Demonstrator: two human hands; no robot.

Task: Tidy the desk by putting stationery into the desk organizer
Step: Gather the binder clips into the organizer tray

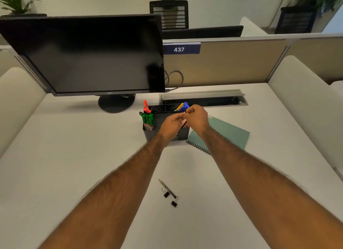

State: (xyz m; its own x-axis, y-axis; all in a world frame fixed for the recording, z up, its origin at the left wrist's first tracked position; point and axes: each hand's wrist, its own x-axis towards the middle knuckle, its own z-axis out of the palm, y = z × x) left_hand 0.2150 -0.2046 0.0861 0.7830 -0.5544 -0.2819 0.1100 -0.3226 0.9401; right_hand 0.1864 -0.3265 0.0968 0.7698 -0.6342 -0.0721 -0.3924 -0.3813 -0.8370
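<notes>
Black organizer [157,119] on counter [92,156]; left hand [171,125] and right hand [198,119] above it, both pinching small item [184,124], type unclear.

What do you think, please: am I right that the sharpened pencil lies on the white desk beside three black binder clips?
Not quite: the head view shows two black binder clips, not three, beside the sharpened pencil on the white desk.
</notes>
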